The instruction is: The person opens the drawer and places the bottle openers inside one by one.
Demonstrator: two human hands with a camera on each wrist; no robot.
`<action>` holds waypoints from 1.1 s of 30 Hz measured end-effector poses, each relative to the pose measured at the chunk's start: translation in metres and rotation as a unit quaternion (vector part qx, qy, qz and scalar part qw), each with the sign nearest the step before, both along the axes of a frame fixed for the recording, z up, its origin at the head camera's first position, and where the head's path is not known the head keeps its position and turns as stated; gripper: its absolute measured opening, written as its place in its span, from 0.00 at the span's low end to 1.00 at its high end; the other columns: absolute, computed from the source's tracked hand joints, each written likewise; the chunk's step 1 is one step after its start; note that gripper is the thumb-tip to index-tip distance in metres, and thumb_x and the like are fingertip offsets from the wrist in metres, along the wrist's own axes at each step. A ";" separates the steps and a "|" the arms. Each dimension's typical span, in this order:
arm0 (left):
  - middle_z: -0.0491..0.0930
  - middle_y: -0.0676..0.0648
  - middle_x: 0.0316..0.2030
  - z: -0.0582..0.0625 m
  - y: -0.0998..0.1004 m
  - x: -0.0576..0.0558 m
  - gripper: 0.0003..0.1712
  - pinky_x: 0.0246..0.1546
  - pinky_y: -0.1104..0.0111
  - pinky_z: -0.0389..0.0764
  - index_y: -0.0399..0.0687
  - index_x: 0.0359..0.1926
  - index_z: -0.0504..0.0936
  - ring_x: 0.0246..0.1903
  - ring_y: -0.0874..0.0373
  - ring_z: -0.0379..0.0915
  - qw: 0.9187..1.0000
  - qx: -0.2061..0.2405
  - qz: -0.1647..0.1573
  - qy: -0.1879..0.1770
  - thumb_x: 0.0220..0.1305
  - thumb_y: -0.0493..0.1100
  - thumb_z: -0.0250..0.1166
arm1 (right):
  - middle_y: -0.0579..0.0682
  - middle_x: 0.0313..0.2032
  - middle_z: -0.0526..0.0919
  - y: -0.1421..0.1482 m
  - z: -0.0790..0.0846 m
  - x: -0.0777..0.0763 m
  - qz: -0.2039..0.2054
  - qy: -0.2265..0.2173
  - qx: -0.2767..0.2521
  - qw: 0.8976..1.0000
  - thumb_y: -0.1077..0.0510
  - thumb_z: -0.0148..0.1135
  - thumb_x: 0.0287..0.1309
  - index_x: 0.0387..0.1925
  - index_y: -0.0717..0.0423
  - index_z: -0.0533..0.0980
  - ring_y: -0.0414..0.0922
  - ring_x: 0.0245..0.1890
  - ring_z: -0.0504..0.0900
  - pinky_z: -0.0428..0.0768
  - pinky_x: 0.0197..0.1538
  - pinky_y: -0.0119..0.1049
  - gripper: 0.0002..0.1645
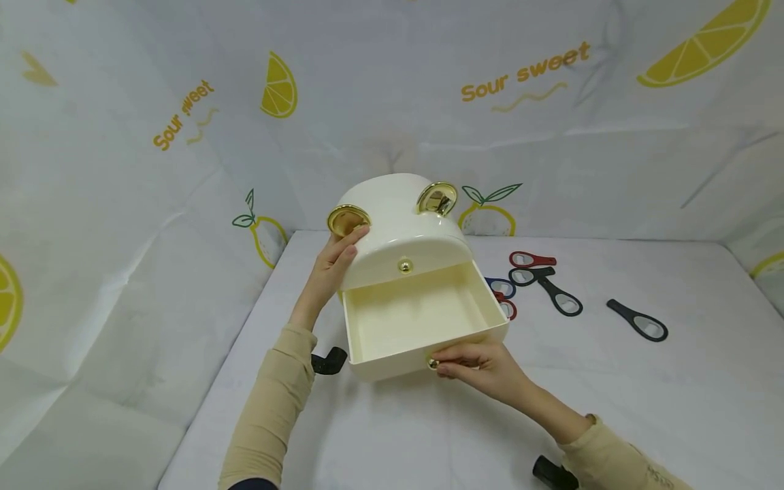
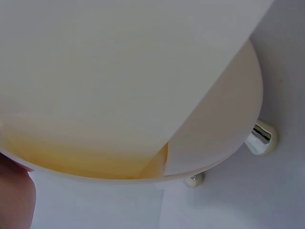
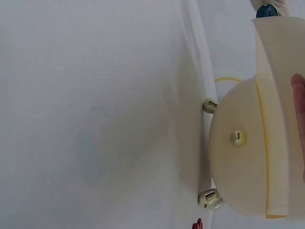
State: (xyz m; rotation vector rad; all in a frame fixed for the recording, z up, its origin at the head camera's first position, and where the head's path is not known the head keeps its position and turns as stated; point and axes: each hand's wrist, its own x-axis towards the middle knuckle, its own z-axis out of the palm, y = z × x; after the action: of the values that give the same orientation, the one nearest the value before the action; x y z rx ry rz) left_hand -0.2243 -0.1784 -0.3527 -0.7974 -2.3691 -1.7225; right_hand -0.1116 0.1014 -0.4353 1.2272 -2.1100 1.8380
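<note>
A glossy white storage box (image 1: 392, 204) has a rounded top with gold ear-like discs (image 1: 437, 199) and a gold knob on its front. A drawer (image 1: 422, 306) is pulled well out toward me, its cream floor showing. My right hand (image 1: 484, 367) pinches the gold knob (image 1: 433, 363) on this drawer's front between thumb and fingers. Against the box's left side, just below the left gold disc (image 1: 348, 219), my left hand (image 1: 331, 269) rests with fingers extended; part of it is hidden. In the right wrist view, another knob (image 3: 238, 138) shows on the front below the drawer.
Several magnifying glasses lie right of the box, among them a red one (image 1: 533, 259) and a black one (image 1: 638, 320). Gold feet (image 3: 208, 198) hold the box on the white-covered table (image 1: 612, 395). A lemon-printed cloth (image 1: 367, 88) hangs behind.
</note>
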 end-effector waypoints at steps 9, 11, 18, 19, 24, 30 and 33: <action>0.56 0.40 0.67 0.000 0.001 0.001 0.23 0.67 0.54 0.53 0.36 0.63 0.66 0.67 0.51 0.51 1.000 0.003 0.002 0.007 0.72 0.43 0.46 | 0.50 0.34 0.87 0.015 0.016 0.003 -0.063 0.091 0.080 0.991 0.71 0.66 0.47 0.43 0.59 0.81 0.34 0.32 0.83 0.79 0.34 0.23 0.18; 0.56 0.40 0.67 0.001 0.001 0.001 0.23 0.68 0.53 0.52 0.36 0.63 0.66 0.68 0.50 0.50 1.000 0.002 0.001 0.008 0.72 0.44 0.46 | 0.50 0.33 0.87 0.024 0.020 0.001 -0.074 0.084 0.085 0.990 0.72 0.66 0.47 0.43 0.60 0.81 0.33 0.31 0.83 0.78 0.33 0.23 0.18; 0.54 0.42 0.68 0.002 0.002 0.000 0.28 0.68 0.51 0.51 0.40 0.64 0.66 0.69 0.50 0.48 1.000 -0.008 0.002 0.008 0.71 0.52 0.46 | 0.44 0.31 0.87 0.056 0.032 -0.004 -0.106 0.045 0.073 0.991 0.75 0.63 0.48 0.39 0.61 0.81 0.34 0.28 0.83 0.79 0.31 0.25 0.15; 0.54 0.42 0.68 0.002 0.002 0.000 0.28 0.68 0.51 0.51 0.40 0.64 0.66 0.69 0.50 0.48 1.000 -0.007 0.002 0.008 0.71 0.52 0.46 | 0.42 0.32 0.86 0.061 0.033 -0.005 -0.111 0.046 0.065 0.991 0.76 0.62 0.48 0.39 0.63 0.81 0.34 0.27 0.83 0.79 0.31 0.26 0.15; 0.55 0.43 0.68 -0.008 -0.001 -0.008 0.28 0.67 0.52 0.52 0.41 0.64 0.67 0.68 0.52 0.49 1.000 0.003 0.003 0.016 0.71 0.53 0.47 | 0.34 0.35 0.85 0.089 0.032 -0.019 -0.129 0.033 0.028 0.991 0.79 0.58 0.50 0.38 0.68 0.79 0.34 0.28 0.83 0.80 0.32 0.26 0.14; 0.57 0.48 0.67 -0.023 -0.005 -0.019 0.38 0.66 0.51 0.54 0.47 0.64 0.69 0.66 0.56 0.52 1.000 0.007 0.007 0.030 0.63 0.67 0.47 | 0.29 0.35 0.83 0.127 0.013 -0.040 -0.227 -0.038 0.077 0.970 0.72 0.57 0.56 0.45 0.66 0.78 0.32 0.29 0.81 0.79 0.34 0.24 0.14; 0.57 0.47 0.66 -0.021 -0.004 -0.018 0.36 0.66 0.51 0.54 0.47 0.64 0.69 0.66 0.55 0.52 1.000 0.004 0.009 0.029 0.65 0.65 0.47 | 0.31 0.37 0.84 0.153 -0.013 -0.058 -0.266 -0.077 0.107 0.955 0.65 0.60 0.58 0.50 0.64 0.76 0.30 0.33 0.80 0.78 0.35 0.22 0.17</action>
State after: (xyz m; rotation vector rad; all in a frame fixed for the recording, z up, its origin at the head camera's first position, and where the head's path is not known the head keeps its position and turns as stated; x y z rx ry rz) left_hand -0.2421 -0.1828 -0.3741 -0.8108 -2.3246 -1.6774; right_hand -0.1692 0.2548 -0.4483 0.4665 -2.4552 1.5326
